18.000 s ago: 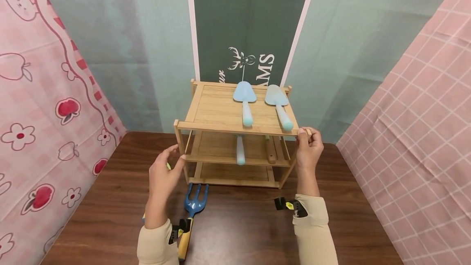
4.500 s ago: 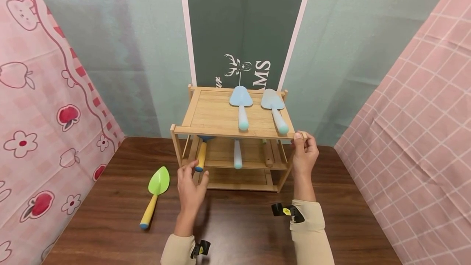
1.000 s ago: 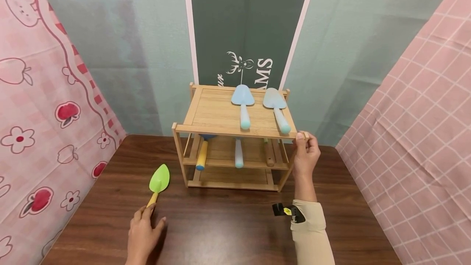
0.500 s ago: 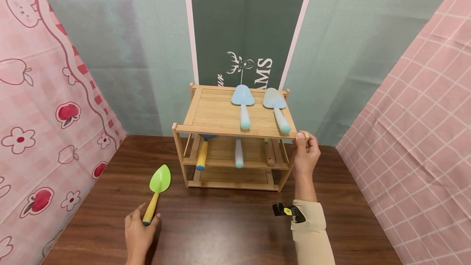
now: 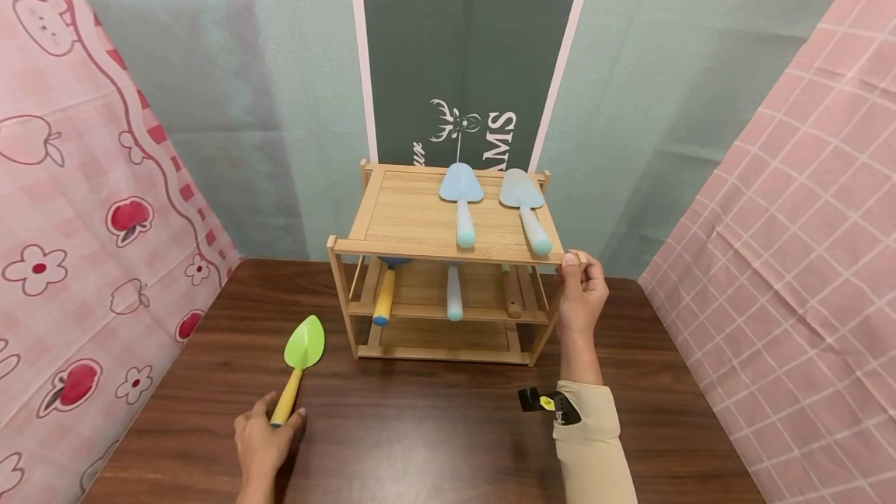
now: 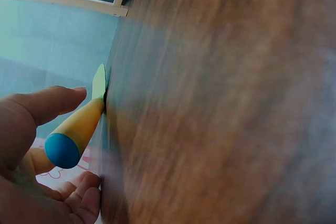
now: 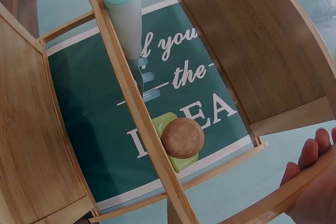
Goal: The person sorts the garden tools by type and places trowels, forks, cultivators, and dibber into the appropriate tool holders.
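A hand trowel (image 5: 304,343) with a green blade and yellow, blue-tipped handle lies on the brown table, left of the three-tier wooden rack (image 5: 420,247). My left hand (image 5: 264,442) is at the handle's near end, thumb on one side and fingers on the other. In the left wrist view, gaps show between the thumb and the trowel handle (image 6: 79,127). My right hand (image 5: 584,294) grips the rack's front right top corner. Two trowels, one light blue (image 5: 461,183) and one whitish (image 5: 521,190), lie on the top shelf.
The middle shelf holds a yellow-handled tool (image 5: 384,298), a white-handled tool with pale blue prongs (image 5: 455,294) and a wooden-handled tool (image 5: 512,292) with a green part. Pink cloths hang left and right, a green-grey one behind.
Over the last second my left hand has drawn slightly back along the trowel handle, uncovering more of it. The yellow-handled fork earlier on the table is now on the middle shelf.
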Demonstrator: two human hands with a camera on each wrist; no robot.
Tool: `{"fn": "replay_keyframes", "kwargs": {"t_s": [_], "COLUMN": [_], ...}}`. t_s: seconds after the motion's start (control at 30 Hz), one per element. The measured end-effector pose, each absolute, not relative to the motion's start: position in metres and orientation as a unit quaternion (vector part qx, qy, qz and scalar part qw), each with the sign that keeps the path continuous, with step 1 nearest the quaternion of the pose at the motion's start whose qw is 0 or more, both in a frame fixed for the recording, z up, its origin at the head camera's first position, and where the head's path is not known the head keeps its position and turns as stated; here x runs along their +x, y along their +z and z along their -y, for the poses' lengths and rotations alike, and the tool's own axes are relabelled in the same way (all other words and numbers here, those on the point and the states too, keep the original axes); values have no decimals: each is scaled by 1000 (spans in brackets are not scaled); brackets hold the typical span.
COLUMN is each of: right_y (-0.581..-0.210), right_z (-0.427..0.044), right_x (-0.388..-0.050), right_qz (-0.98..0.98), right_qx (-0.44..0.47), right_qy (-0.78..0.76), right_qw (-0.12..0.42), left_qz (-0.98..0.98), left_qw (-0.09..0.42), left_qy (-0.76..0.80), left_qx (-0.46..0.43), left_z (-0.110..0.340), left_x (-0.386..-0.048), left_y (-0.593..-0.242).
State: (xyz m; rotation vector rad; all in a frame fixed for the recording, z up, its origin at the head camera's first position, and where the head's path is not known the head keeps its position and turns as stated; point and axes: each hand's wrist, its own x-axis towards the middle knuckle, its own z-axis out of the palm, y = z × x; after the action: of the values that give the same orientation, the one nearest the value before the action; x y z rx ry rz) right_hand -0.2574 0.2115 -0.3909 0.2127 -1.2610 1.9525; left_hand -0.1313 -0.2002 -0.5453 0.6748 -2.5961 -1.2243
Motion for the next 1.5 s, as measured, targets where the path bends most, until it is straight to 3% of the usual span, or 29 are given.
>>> {"fn": "replay_keyframes", "kwargs": {"t_s": [0.4,1.13,1.5], "right_y": [-392,-391,-392], "right_z": [-213,-213,-213], "right_x": [-258,-257,-257], "right_qz": [499,499,504], "right_qx": [87,91,80], "right_qy": [769,769,769], "right_qw": [390,389,384], "left_qz": [884,852,817], "left_qw": [130,139,215], "left_qy": [-378,-412,-442], "left_qx": [241,292,302], "left_z": [200,197,194], "left_x": [-137,-136,-132], "left_y": [-546,-539,-539]}}
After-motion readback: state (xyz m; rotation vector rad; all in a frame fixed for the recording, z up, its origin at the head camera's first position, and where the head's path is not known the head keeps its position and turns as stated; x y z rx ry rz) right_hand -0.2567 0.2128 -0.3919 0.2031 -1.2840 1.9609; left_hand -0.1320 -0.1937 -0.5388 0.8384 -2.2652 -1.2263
